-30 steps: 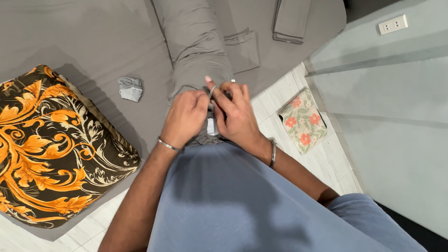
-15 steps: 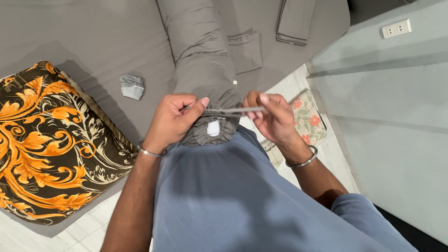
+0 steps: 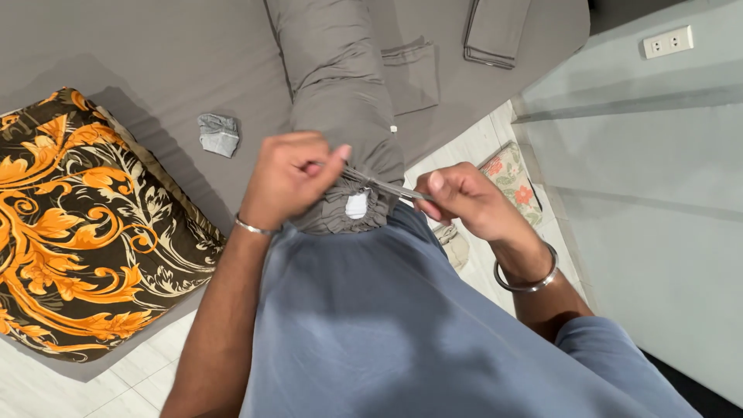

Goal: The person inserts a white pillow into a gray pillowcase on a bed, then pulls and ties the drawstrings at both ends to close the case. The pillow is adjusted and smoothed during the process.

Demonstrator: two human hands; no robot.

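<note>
I am looking down at a bed (image 3: 155, 54) with a grey sheet. At about 9 o'clock a big dark pillow with orange swirls (image 3: 85, 224) is lying on the edge of the bed. A small grey folded cloth (image 3: 218, 133) is sitting near 10 o'clock, well apart from my hands. Two folded grey cloths (image 3: 495, 31) are lying at about 1 o'clock. A flowery bag (image 3: 512, 179) is resting on the floor tiles at 3 o'clock, just behind my right hand. My blue shirt (image 3: 371, 325) is filling the bottom of the view.

The long grey bolster (image 3: 337, 85) is lying in the middle. Its long way is running from 12 o'clock down to 6 o'clock, and its bunched end is pointing at me, touching my shirt. A white tag is showing on that end.

My left hand (image 3: 290, 179) is pinching one end of a thin grey drawstring (image 3: 383, 186). My right hand (image 3: 464, 203) is pinching the other end. Each grip is clamped on the string, which is stretching tight across the bunched end.
</note>
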